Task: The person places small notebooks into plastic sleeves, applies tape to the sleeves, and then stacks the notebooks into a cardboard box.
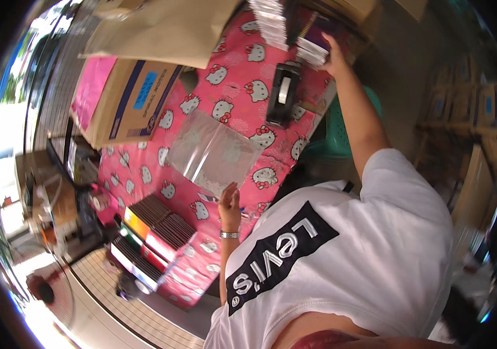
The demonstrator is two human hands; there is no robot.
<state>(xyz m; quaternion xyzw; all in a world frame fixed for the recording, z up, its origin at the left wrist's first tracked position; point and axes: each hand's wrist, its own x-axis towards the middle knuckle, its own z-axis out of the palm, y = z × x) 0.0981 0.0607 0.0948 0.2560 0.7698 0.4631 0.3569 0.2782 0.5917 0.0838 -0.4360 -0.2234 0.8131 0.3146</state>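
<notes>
A flat, clear plastic bag (210,152) lies on a table with a pink cat-print cover (266,177). My left hand (230,202), with a metal band at the wrist, is by the bag's near edge, fingers stretched and loosely apart. Out at the far right end of the table, my right hand (333,57) grips the side of a small stack of thin, purple-topped packs (317,43), thumb on top; its other fingers are partly hidden. Between the bag and that stack stands a black tape dispenser (284,94) with a pale roll.
A tall stack of whitish packs (269,22) stands beside the dispenser. Rows of slim dark packs (161,216) fill the table's near left. A cardboard box (135,102) stands at the left edge. Right of the table are a green stool (341,128) and stacked cartons (463,107).
</notes>
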